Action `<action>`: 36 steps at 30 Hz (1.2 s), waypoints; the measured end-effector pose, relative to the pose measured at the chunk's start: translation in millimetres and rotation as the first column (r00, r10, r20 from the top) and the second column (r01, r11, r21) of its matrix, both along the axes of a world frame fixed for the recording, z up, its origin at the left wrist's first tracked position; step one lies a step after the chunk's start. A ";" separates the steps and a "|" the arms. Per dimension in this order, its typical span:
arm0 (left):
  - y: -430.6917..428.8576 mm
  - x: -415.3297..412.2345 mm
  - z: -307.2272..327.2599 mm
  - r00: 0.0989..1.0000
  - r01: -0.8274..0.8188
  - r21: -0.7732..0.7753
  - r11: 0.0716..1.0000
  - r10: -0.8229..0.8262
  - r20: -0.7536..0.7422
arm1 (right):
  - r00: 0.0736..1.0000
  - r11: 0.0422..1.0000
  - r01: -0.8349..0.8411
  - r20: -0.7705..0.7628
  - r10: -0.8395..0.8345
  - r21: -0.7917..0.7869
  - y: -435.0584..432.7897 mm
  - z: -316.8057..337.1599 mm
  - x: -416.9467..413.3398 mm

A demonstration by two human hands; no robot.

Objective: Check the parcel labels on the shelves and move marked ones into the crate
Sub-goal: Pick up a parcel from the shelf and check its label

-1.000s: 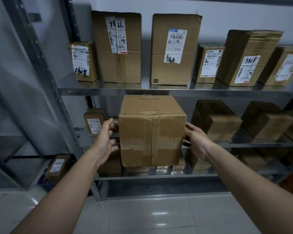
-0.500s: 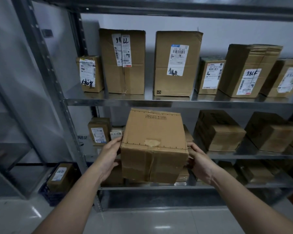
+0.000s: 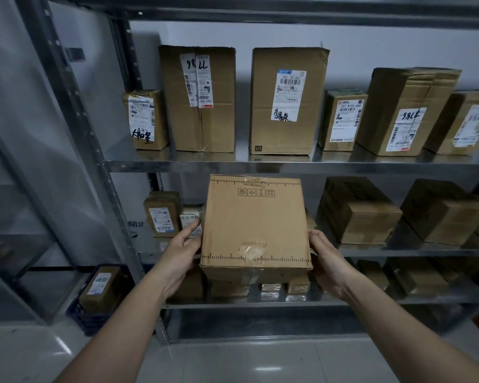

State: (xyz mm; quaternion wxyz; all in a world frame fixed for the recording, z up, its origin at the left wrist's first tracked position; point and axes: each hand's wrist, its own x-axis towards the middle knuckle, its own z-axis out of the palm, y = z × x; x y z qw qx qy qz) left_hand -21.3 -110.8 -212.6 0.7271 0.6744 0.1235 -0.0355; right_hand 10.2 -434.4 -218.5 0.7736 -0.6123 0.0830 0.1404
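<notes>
Left hand (image 3: pixel 177 258) and right hand (image 3: pixel 331 265) clasp opposite sides of the brown parcel (image 3: pixel 256 225) — it sits between them.

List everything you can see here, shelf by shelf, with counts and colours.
held box: one, brown, no label showing, before the middle shelf
top-shelf parcels: six, brown with white labels, in a row
middle-shelf parcels: several, brown, two labelled at left
bottom-shelf parcels: several, brown, partly hidden
crate: one, dark blue, floor at left
crate parcel: one, brown, white label, inside the crate
shelving: one, grey metal, against the wall
left grip: one, bare hand, holds held box's left side
right grip: one, bare hand, holds its right side
</notes>
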 end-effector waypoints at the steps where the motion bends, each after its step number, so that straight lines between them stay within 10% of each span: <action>1: 0.2 0.8 -1.0 1.000 0.003 0.002 1.000 -0.003 -0.002 | 1.000 1.000 -0.008 0.009 0.008 0.008 -0.4 1.7 -1.7; 36: -4.7 -9.4 -3.2 0.999 0.035 -0.020 0.999 -0.035 0.015 | 1.000 0.980 -0.024 0.016 0.027 -0.200 4.5 -3.2 -2.9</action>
